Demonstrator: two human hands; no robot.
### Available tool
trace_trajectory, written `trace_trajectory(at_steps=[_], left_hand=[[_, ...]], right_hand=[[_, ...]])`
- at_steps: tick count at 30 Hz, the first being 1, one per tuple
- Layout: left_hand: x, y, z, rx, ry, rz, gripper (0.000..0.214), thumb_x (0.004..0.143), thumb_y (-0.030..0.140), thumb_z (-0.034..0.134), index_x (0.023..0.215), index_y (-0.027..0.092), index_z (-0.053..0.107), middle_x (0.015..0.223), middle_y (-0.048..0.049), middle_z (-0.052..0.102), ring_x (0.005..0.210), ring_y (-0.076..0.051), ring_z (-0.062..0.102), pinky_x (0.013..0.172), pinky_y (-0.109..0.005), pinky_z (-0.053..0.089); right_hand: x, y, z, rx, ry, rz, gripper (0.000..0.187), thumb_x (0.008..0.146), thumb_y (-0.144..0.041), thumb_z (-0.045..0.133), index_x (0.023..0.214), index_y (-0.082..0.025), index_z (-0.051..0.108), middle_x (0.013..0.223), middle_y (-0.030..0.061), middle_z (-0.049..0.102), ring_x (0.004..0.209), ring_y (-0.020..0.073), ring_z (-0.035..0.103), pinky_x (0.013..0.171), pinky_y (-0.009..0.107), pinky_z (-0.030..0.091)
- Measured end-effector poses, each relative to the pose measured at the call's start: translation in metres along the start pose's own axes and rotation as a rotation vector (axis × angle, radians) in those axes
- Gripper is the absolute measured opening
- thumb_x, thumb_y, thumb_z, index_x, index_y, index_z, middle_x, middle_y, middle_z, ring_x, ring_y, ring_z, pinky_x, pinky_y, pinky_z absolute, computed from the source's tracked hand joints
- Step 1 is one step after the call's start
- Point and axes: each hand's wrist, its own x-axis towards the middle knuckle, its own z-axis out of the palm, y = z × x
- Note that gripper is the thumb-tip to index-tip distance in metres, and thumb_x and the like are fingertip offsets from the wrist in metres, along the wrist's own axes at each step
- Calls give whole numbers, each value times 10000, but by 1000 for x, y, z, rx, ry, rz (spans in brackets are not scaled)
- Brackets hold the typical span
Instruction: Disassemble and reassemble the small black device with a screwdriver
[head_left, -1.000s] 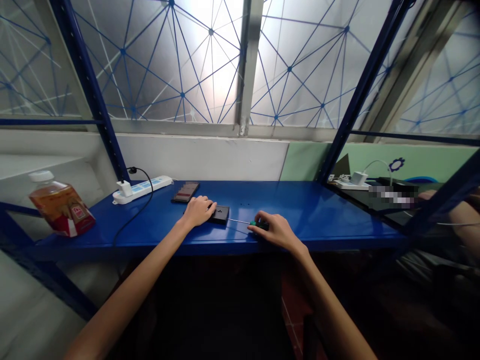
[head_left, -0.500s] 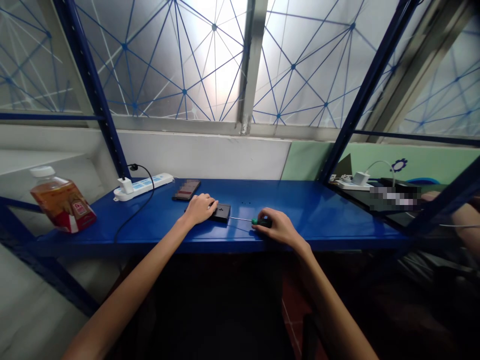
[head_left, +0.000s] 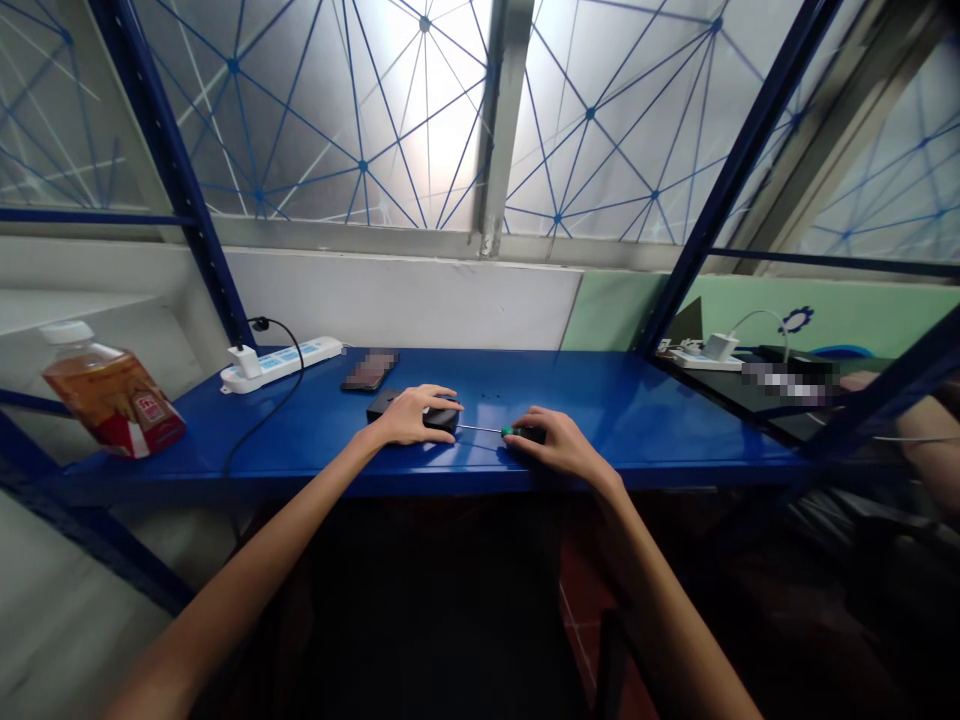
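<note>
A black rectangular box (head_left: 440, 420) lies on the blue table (head_left: 300, 446), partly covered by my left hand (head_left: 411, 415). That hand grips it from above, with fingers along the far side and the thumb at the near side. My right hand (head_left: 553, 440) is closed around the green and black handle of a screwdriver (head_left: 511, 432). Its thin metal shaft lies level and points left, with the tip at the box's right end. Whether the tip sits in a screw is too small to tell.
Behind my left hand lies a phone (head_left: 370, 370). A white power strip (head_left: 289, 364) with a black cable and a tilted drink bottle (head_left: 120, 395) are at the left. Blue uprights (head_left: 739, 170) frame the table. Another person's arm (head_left: 930, 435) is at far right, near a charger (head_left: 720, 347).
My left hand has spread its fingers across the box and moved toward its right end. The screwdriver stays at the box's end in my right hand. The view has tilted slightly.
</note>
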Motion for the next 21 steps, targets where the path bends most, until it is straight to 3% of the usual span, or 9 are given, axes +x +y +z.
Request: trace_trajectory(at_steps=[5, 12, 18, 21], left_hand=[[1, -6, 0, -18, -37, -5, 373, 823, 537, 686, 1137, 342, 735, 1375, -34, 589, 1248, -289, 535, 1055, -410, 404], [2, -2, -3, -43, -73, -41, 285, 842, 490, 677, 1064, 330, 754, 1400, -29, 569, 1266, -296, 523, 1077, -423, 376], [2, -1, -6, -30, -94, -41, 274, 860, 482, 654, 1073, 338, 748, 1407, -19, 562, 1249, -299, 538, 1081, -434, 361], [2, -1, -6, -27, -95, -45, 277, 864, 486, 646, 1081, 344, 745, 1409, -14, 560, 1249, -300, 537, 1085, -429, 354]], right_hand=[[2, 3, 4, 35, 51, 21, 284, 787, -495, 704, 823, -214, 692, 878, 34, 685, 766, 172, 612, 685, 275, 416], [2, -5, 5, -5, 38, 82, 267, 773, -479, 705, 852, -231, 646, 743, -11, 677, 654, 144, 570, 596, 253, 345], [1, -12, 1, -52, -5, 82, 392, 909, -563, 517, 847, -221, 699, 744, 28, 684, 660, 159, 582, 608, 267, 356], [2, -7, 1, -67, -8, 36, 399, 906, -559, 534, 832, -211, 716, 831, 53, 694, 736, 174, 609, 645, 270, 386]])
